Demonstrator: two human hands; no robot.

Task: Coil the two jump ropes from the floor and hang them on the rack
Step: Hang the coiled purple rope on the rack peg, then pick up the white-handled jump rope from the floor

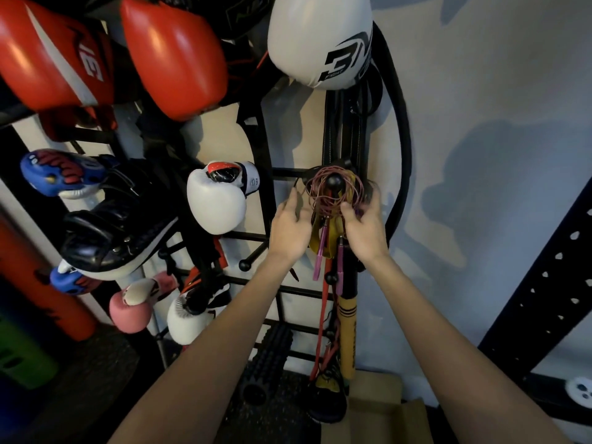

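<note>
A coiled jump rope (323, 190) with a thin reddish-purple cable hangs looped over a black ball-tipped peg (334, 181) of the black rack (266, 174). Its two purple handles (320, 254) dangle below the coil. My right hand (363, 225) pinches the right side of the coil just under the peg. My left hand (290, 229) is to the left of the coil with its fingers spread, holding nothing that I can make out. A yellow band (320, 241) hangs behind the handles. A second jump rope cannot be told apart here.
Boxing gloves fill the rack: red ones (173, 56) at top left, a white one (317, 40) above the peg, another white one (217, 203) left of my hands. A black foam roller (269, 360) and a yellow-handled tool (347, 331) stand below. A perforated black steel beam (544, 283) slants at right.
</note>
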